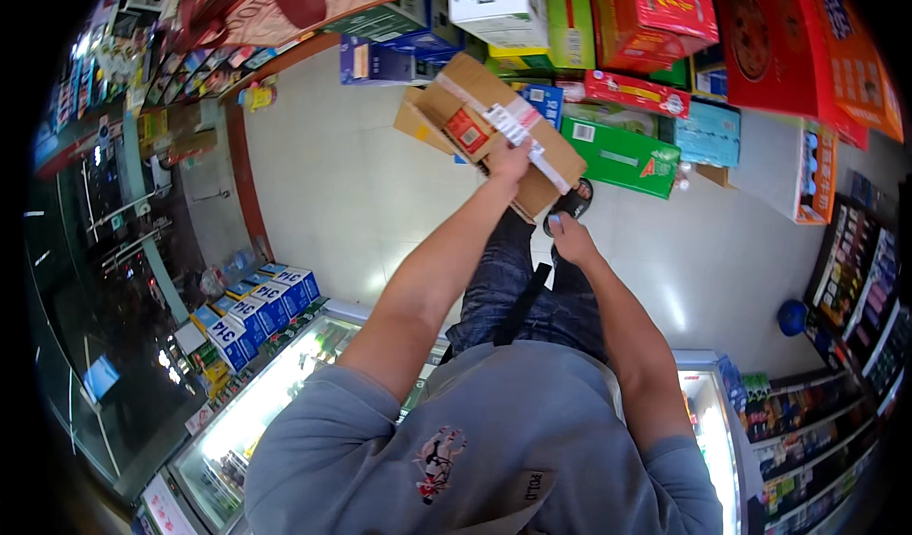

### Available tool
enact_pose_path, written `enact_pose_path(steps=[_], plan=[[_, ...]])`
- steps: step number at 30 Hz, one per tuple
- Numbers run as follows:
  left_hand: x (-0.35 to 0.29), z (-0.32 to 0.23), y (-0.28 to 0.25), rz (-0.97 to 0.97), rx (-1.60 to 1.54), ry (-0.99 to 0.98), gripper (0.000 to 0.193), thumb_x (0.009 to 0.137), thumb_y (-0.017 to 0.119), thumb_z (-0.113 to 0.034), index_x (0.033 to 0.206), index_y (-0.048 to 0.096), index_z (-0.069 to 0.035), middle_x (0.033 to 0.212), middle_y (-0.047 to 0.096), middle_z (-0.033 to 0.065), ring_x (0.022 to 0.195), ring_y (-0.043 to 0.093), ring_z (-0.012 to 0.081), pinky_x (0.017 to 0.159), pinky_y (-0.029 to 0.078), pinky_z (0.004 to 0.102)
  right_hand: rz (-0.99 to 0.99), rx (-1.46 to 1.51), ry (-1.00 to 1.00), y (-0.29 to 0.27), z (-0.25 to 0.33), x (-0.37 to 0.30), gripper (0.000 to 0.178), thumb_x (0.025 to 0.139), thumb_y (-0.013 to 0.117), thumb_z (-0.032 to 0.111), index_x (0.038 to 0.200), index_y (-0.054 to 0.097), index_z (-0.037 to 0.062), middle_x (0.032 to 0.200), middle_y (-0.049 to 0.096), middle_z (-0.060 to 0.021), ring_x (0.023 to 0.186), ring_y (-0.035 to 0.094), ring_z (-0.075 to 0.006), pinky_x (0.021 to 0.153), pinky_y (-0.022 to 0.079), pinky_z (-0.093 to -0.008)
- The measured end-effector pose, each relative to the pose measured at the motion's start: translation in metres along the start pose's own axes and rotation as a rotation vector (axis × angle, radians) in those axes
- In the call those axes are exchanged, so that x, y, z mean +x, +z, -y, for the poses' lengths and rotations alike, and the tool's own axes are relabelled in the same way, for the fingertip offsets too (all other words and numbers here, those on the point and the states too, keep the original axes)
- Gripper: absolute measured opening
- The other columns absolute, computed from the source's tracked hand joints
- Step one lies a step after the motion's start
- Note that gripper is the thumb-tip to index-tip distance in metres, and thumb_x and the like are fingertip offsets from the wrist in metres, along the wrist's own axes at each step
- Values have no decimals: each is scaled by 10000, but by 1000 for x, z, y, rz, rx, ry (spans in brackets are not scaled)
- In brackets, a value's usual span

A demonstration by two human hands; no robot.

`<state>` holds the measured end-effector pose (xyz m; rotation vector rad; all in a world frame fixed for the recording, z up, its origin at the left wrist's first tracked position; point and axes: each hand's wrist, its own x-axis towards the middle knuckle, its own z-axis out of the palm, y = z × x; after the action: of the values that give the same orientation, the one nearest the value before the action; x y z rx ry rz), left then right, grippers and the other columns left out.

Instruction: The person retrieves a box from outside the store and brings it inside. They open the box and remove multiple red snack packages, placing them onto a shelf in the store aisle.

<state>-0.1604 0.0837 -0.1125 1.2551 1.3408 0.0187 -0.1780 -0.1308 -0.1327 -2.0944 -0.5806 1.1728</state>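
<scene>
My left hand (510,166) grips a brown cardboard box (560,151) with a white label and pale tape, held tilted in front of my legs. A red and yellow printed patch (466,130) shows on its left part. Behind it, more brown cardboard sticks out at the left. My right hand (574,241) is closed, apart from the box, below its lower right corner. A small bluish spot shows at its fingertips; whether it belongs to a held thing I cannot make out.
Stacked cartons stand ahead, including a green carton (622,158), a red box (655,12) and a white box (496,3). Glass-topped lit cases (285,369) flank me. Blue and white boxes (249,321) line the left, stocked shelves (807,421) the right. Pale floor tiles (332,183) lie between.
</scene>
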Motion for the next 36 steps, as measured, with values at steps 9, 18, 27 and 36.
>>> enact_pose_path(steps=[9, 18, 27, 36], plan=[[-17, -13, 27, -251, 85, 193, 202, 866, 667, -116, 1021, 662, 13, 944, 717, 164, 853, 693, 291, 785, 531, 387, -56, -12, 226, -41, -52, -43, 430, 1016, 436, 373, 969, 617, -15, 932, 668, -254, 904, 639, -436, 803, 499, -482], [-44, -33, 9, -383, 620, 315, 471, 820, 691, -352, 1143, 663, -11, 1499, 295, 325, 1398, 266, 457, 1099, 259, 566, -62, -218, 328, -100, -114, -85, 392, 1004, 463, 334, 961, 609, -27, 920, 668, -266, 921, 639, -457, 795, 494, -516], [-25, -16, -4, -251, 634, 220, 573, 827, 675, -432, 1265, 622, -66, 1544, 233, 322, 1438, 151, 536, 1144, 178, 631, -19, -178, 267, -85, -81, -79, 453, 1014, 447, 371, 932, 626, -37, 866, 670, -253, 867, 656, -399, 780, 501, -449], [-30, -18, -16, -229, 445, 231, 430, 769, 769, -380, 1150, 706, -192, 1577, 179, 280, 1447, 105, 524, 1115, 179, 661, -7, -158, 255, -85, -79, -66, 395, 1018, 466, 353, 916, 592, -7, 675, 590, -126, 612, 579, -249, 582, 457, -384]])
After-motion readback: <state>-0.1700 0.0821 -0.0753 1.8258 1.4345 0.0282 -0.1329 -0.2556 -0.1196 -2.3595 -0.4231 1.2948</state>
